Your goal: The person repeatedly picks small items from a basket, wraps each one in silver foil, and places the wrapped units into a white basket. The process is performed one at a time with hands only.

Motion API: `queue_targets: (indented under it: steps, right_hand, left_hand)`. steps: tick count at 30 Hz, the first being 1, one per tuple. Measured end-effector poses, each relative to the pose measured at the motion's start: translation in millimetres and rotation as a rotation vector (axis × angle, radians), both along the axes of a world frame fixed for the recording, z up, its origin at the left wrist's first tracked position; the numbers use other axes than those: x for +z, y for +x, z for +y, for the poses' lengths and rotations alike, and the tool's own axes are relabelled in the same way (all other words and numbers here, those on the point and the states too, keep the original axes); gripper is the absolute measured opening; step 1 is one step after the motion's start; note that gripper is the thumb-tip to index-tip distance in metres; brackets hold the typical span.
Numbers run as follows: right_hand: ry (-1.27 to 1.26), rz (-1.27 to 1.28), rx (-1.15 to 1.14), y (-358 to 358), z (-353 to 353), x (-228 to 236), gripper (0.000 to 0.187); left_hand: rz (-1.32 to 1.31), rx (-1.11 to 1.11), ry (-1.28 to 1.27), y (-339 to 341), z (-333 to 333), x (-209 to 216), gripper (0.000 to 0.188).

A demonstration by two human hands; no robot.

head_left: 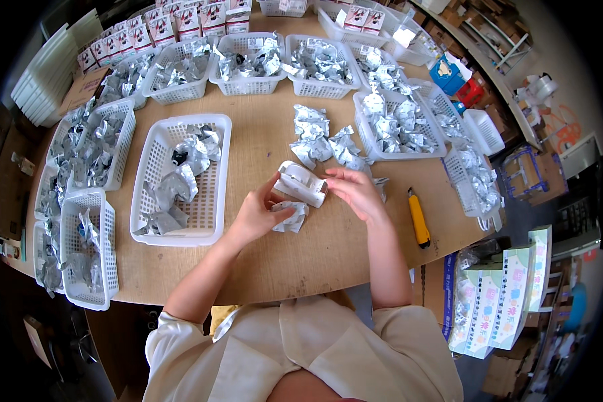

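Note:
In front of me a small white box (300, 184), which looks like an open carton with a shaped inside, is tilted above the table between my hands. My left hand (256, 216) grips its left end, fingers behind it. A silver-white foil packet (292, 218) lies under or against the left thumb; whether the thumb holds it, I cannot tell. At the box's right end my right hand (356, 194) has its fingertips closed on the edge. Several crumpled foil packets (313, 137) lie just beyond the box, some partly behind the right hand.
A white perforated basket (226, 175) with foil packets stands to the left. More packet-filled baskets (246, 87) ring the table's far and side edges. A yellow utility knife (419, 218) lies at the right. Printed red-white packs (161, 30) stand at the back; patterned cartons (509, 295) are stacked right, beyond the table edge.

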State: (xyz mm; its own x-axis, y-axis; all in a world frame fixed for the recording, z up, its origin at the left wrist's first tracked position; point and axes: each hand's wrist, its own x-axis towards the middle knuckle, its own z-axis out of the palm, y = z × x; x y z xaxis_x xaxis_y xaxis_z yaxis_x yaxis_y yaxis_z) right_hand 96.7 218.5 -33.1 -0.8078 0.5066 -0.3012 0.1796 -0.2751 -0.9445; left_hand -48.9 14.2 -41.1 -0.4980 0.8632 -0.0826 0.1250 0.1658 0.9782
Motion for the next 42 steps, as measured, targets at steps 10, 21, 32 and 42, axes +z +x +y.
queue_targets:
  steps: [10, 21, 32, 42]
  right_hand:
    - [-0.122, 0.185, 0.085, 10, 12, -48, 0.012]
    - [-0.175, 0.292, 0.064, 22, 18, -67, 0.014]
    - [0.080, 0.438, -0.046, 20, -84, 36, 0.010]
    - [0.470, 0.421, -0.250, -8, -101, 35, 0.007]
  left_hand:
    - [-0.006, -0.010, -0.007, 1, 0, 1, 0.084]
    - [-0.040, -0.004, 0.031, 0, 1, -4, 0.083]
    - [0.284, 0.346, 0.258, 39, -10, 47, 0.063]
    - [0.437, 0.400, 0.347, 51, -15, 75, 0.057]
